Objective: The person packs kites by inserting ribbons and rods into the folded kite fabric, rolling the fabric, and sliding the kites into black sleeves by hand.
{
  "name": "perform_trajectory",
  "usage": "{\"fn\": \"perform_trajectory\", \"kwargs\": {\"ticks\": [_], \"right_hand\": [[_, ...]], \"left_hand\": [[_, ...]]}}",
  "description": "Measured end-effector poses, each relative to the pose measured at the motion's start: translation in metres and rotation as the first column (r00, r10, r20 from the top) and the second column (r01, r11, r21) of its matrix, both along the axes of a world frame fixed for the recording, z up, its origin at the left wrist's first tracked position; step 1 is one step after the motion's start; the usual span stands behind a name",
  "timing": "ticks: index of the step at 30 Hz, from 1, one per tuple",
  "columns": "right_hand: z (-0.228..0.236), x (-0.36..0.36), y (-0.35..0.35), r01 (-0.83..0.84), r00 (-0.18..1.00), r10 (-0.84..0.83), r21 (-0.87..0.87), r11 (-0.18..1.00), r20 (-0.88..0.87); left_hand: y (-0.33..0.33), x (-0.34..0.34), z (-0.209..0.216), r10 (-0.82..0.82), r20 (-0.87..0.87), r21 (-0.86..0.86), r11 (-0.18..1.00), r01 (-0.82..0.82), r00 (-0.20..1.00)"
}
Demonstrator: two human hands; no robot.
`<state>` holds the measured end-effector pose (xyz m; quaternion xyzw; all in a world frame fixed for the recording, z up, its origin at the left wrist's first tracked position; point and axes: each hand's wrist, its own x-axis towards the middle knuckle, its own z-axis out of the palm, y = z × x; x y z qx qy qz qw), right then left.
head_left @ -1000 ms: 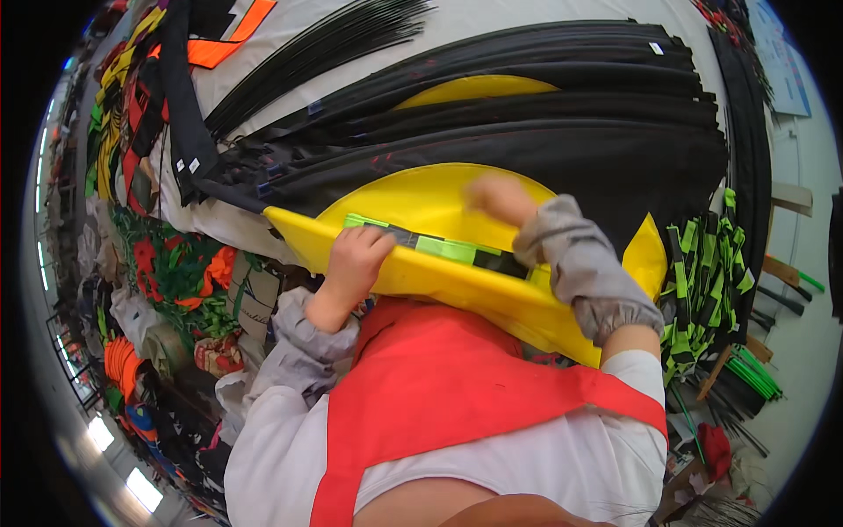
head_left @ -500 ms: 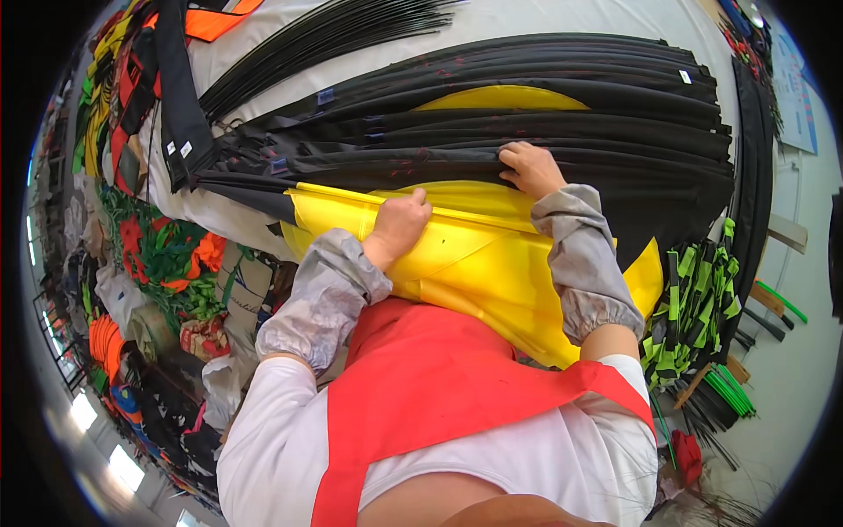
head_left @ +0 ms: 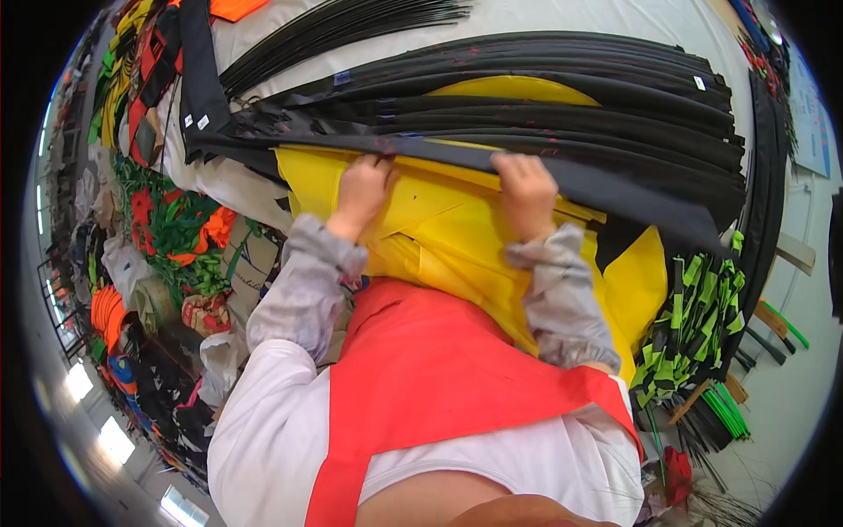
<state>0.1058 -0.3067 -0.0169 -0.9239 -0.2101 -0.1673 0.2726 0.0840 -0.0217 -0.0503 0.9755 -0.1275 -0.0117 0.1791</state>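
Note:
A stack of long black fabric panels (head_left: 632,105) lies fanned in narrow folds across the table, with a rounded yellow patch (head_left: 518,88) showing among them. Along its near side, one black panel's edge (head_left: 606,184) is raised. My right hand (head_left: 529,195) pinches that edge. My left hand (head_left: 360,191) has its fingers curled at the same edge, farther left, over the yellow fabric (head_left: 439,206). This yellow cloth is creased and hangs down over the table's near side against my red apron (head_left: 439,360). Both fingertips are partly hidden by cloth and motion blur.
Thin black rods (head_left: 342,39) lie on the white table cover (head_left: 263,44) at the far left, by a black strip (head_left: 200,79). Green-and-black strips (head_left: 694,307) hang at the right. Heaped colourful scraps (head_left: 180,233) and bags stand at the left.
My right hand has drawn a black panel's edge toward me, over part of the yellow fabric. My left hand has moved left and away from me, up to that edge.

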Motion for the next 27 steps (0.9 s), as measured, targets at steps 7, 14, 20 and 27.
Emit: {"fn": "perform_trajectory", "kwargs": {"ticks": [7,14,20,27], "right_hand": [[-0.069,-0.105,0.027,0.072,0.953,-0.038,0.101,0.992,-0.3],[-0.036,0.039,0.055,-0.022,0.843,0.136,0.219,0.975,-0.52],[-0.157,0.284,0.171,-0.006,0.978,0.015,0.046,0.999,-0.206],[-0.183,0.343,0.207,-0.125,0.965,0.066,-0.222,0.967,-0.255]], "left_hand": [[-0.05,-0.073,0.003,-0.304,0.057,-0.067,0.949,0.307,0.951],[-0.031,-0.088,-0.057,-0.231,0.066,-0.231,0.943,0.24,0.971],[-0.031,-0.085,-0.074,-0.261,0.067,-0.281,0.921,0.269,0.963],[-0.03,-0.098,-0.087,-0.21,0.064,-0.228,0.949,0.219,0.976]]}}
